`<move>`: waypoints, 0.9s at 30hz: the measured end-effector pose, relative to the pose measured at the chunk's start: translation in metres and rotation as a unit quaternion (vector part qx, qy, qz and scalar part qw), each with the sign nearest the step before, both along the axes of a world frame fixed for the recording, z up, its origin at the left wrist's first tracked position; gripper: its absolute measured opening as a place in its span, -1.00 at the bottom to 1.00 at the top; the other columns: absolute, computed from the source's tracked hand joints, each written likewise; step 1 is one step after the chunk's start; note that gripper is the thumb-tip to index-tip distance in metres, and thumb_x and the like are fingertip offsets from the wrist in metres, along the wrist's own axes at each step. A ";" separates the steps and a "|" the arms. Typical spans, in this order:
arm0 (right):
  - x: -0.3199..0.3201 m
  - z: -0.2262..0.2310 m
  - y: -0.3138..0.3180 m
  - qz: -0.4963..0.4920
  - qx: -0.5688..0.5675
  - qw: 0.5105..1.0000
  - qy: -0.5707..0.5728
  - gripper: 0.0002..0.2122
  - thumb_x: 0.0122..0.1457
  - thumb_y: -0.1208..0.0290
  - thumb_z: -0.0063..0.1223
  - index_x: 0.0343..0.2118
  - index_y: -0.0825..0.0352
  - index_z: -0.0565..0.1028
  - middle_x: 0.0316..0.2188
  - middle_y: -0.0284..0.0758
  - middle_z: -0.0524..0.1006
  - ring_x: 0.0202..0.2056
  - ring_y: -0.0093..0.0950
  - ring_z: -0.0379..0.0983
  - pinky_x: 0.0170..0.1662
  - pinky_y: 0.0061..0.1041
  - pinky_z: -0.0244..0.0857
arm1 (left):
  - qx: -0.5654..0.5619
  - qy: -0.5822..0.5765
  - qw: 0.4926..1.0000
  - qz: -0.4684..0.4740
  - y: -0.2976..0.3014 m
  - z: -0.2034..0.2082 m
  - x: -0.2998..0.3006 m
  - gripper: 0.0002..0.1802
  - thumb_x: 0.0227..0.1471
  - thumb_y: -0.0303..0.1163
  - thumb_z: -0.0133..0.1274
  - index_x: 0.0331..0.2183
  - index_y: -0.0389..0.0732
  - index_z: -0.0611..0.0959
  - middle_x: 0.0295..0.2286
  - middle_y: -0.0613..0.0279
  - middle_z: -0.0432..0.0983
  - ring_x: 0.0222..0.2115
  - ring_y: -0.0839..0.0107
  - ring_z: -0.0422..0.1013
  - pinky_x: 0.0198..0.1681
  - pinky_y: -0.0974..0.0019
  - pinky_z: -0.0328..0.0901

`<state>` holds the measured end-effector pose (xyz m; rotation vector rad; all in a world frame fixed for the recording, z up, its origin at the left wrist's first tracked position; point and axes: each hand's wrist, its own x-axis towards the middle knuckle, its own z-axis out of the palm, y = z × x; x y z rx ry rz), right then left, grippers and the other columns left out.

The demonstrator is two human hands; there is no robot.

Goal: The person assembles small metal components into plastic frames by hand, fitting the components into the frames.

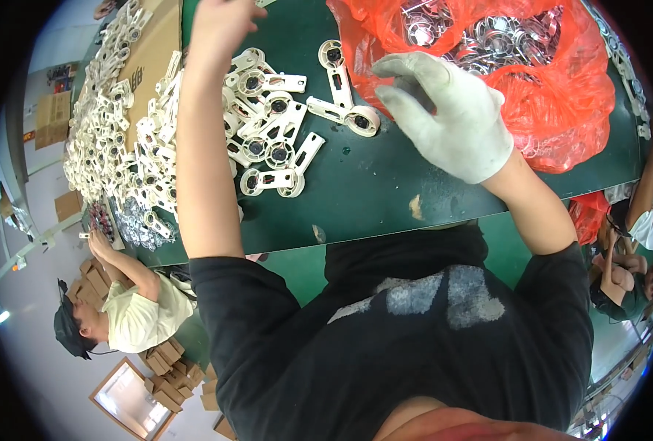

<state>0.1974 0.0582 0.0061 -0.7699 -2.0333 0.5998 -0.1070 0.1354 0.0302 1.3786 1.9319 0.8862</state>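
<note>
My left hand [220, 26] is bare and reaches to the far side of the green table [385, 184]; its fingers curl at the frame's top edge, and I cannot tell whether they hold anything. Below it lies a pile of white plastic arm-shaped parts [271, 143] with round black-centred rings. My right hand [444, 110] wears a white glove and hovers, fingers spread, at the near edge of a red plastic bag [554, 110]. The bag holds several shiny round metal parts [488, 33]. Two white parts [345, 95] lie just left of this hand.
A long heap of the same white parts [113, 125] runs along the table's left side beside a cardboard sheet [153, 51]. A person in a pale shirt [131, 309] works at the lower left; another person [628, 242] is at the right edge. Cardboard boxes [172, 382] are stacked on the floor.
</note>
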 end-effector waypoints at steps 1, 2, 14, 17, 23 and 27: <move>0.002 0.000 0.002 -0.007 -0.028 1.000 0.007 -0.82 0.14 0.43 0.27 -0.19 0.25 0.58 -0.40 -0.30 0.67 -0.40 -0.38 0.65 -0.36 -0.48 0.50 | 0.055 0.045 0.995 -0.065 -0.008 -0.011 0.015 -0.56 0.18 -0.08 0.21 -0.01 -0.12 0.69 -0.36 0.43 0.59 -0.43 0.64 0.42 -0.43 0.51 0.27; 0.003 -0.001 0.003 -0.014 -0.057 0.998 0.013 -0.86 0.16 0.42 0.25 -0.22 0.25 0.59 -0.44 -0.29 0.66 -0.41 -0.35 0.65 -0.36 -0.46 0.50 | 0.002 0.135 0.978 -0.157 -0.017 -0.015 0.026 -0.54 0.17 -0.09 0.22 0.02 -0.11 0.67 -0.35 0.39 0.58 -0.42 0.58 0.43 -0.39 0.45 0.32; 0.006 0.019 0.016 0.028 0.019 0.999 0.018 -0.47 0.01 0.26 0.44 0.00 0.42 0.47 -0.27 -0.09 0.56 -0.21 -0.12 0.56 -0.12 -0.27 0.42 | 0.056 -0.002 0.988 -0.146 -0.072 0.016 0.068 -0.73 0.18 -0.29 0.22 -0.19 -0.30 0.62 -0.42 0.29 0.59 -0.46 0.54 0.48 -0.40 0.48 0.33; 0.011 -0.007 0.033 0.052 0.151 0.977 0.141 -0.49 0.02 0.32 0.42 0.00 0.39 0.46 -0.32 -0.11 0.56 -0.26 -0.14 0.57 -0.16 -0.25 0.43 | 0.093 -0.160 0.973 -0.136 -0.077 0.033 0.128 -0.73 0.25 -0.38 0.15 -0.06 -0.27 0.56 -0.28 0.33 0.58 -0.37 0.61 0.48 -0.33 0.53 0.35; 0.023 0.030 0.038 -0.176 -0.165 0.962 0.124 -0.79 0.26 0.39 0.13 -0.13 0.39 0.52 -0.45 -0.42 0.48 -0.46 -0.66 0.35 -0.36 -0.56 0.28 | 0.234 0.055 0.946 -0.215 -0.083 -0.013 0.157 -0.67 0.16 -0.36 0.21 -0.07 -0.29 0.61 -0.24 0.10 0.65 -0.28 0.40 0.58 -0.16 0.36 0.44; 0.030 0.033 0.044 -0.205 -0.173 0.956 0.115 -0.82 0.25 0.41 0.15 -0.17 0.40 0.54 -0.47 -0.46 0.45 -0.44 -0.71 0.32 -0.37 -0.57 0.26 | 0.148 0.219 0.902 -0.340 -0.104 -0.032 0.169 -0.50 -0.05 -0.28 0.34 -0.06 -0.24 0.63 -0.22 0.03 0.62 -0.20 0.05 0.54 -0.06 0.10 0.36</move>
